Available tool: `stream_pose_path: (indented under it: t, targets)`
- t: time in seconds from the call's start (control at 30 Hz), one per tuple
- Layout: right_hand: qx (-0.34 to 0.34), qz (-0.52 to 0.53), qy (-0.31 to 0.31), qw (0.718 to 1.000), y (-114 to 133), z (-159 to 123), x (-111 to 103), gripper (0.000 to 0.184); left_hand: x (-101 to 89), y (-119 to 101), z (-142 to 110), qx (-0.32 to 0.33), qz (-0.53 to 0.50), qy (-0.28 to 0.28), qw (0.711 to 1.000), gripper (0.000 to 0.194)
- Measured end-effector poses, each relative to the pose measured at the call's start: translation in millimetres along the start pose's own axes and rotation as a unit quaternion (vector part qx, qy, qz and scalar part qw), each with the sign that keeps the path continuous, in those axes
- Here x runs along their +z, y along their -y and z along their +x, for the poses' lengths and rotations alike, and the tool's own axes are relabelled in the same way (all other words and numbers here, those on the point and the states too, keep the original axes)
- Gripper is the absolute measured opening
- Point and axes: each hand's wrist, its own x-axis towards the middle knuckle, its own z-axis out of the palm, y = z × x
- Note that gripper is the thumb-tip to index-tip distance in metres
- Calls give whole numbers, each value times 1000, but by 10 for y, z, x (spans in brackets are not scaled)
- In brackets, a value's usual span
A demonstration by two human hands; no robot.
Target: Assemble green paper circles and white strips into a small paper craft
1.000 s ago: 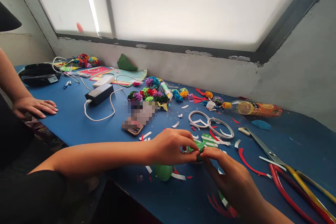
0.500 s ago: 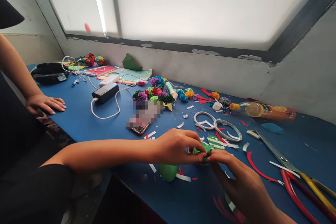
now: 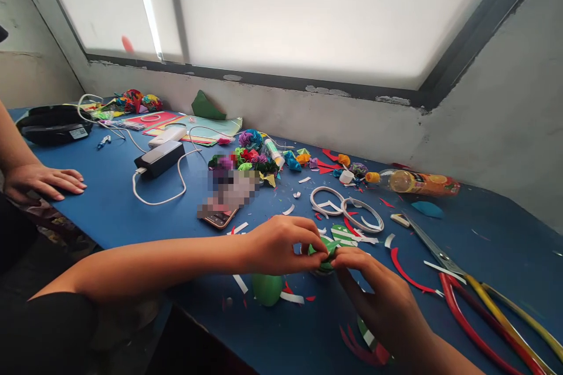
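Over the front of the blue table (image 3: 211, 290), my left hand (image 3: 281, 244) pinches a small folded piece of green paper (image 3: 331, 246) between thumb and fingertips. My right hand (image 3: 382, 293) grips the same paper from the other side, its fingertips almost meeting the left ones. Fingers hide part of the paper, and something pale and rounded shows just beneath it. Left of it lies a green petal-shaped cutout (image 3: 267, 290). Just beyond, another green cutout (image 3: 343, 235) carries white strips. Two white tape rolls (image 3: 369, 227) overlap behind my hands.
Large scissors (image 3: 444, 261) with red and yellow handles lie at right, near a plastic bottle (image 3: 417, 182). A phone (image 3: 220, 218), a black power bank (image 3: 159, 158) with white cable, and crumpled paper flowers (image 3: 251, 139) sit farther back. Another person's hand (image 3: 44, 181) rests at the left edge.
The view has turned a little to the right, so the table's things appear farther left. Both my hands stay together on the green paper, with slight finger movement.
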Motion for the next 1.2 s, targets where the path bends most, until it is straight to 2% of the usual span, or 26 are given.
stream_pose_path:
  t: [0.13, 0.4, 0.57, 0.83, 1.07, 1.2]
  targets:
    - [-1, 9, -6, 1000, 26, 18, -1, 14, -2, -31, -5, -14, 11, 2, 1000, 19]
    - [39, 33, -18, 999, 59, 31, -8, 11, -18, -54, 19, -21, -13, 6, 1000, 18]
    - [70, 64, -2, 996, 57, 44, -15, 10, -19, -45, 33, -20, -7, -1, 1000, 15]
    - [103, 87, 12, 991, 56, 19, -13, 5, -20, -99, 19, -22, 48, 3, 999, 13]
    - [141, 103, -8, 985, 32, 24, -18, 8, -107, 20, 84, -76, 88, -19, 993, 16]
    - [221, 146, -25, 964, 23, 54, -29, 12, -147, 87, 117, -129, 122, 10, 984, 18]
